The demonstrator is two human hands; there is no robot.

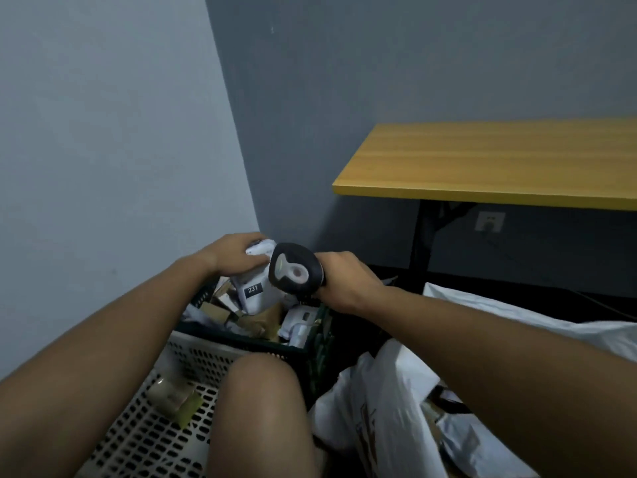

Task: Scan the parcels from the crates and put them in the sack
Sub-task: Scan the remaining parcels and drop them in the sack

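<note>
Knee: a bare knee fills the lower middle, nearest the camera, over the white crate.
White crate: a perforated white crate at lower left, nearly empty; one small brown box lies on its floor, just left of the knee.
Dark crate: a dark crate stands behind the white one, touching it, in the wall corner; it is full of jumbled brown and white parcels, too blurred to count.
Left hand: the left hand is curled closed over the top of a white parcel, fingers gripping its crumpled upper end.
Parcel: held upright above the dark crate; a dark label reading 231 faces the camera.
Right hand: the right hand is wrapped tight round the handle of a black scanner.
Scanner: its head sits just right of the parcel, touching or almost touching it; I cannot tell which.
Sack: a white sack lies open at lower right, under the right forearm, with wrapped parcels inside.
Worktop: a yellow worktop on black legs stands at right, well apart from the hands; its visible top is bare.
Socket: a wall socket shows below the worktop.
</note>
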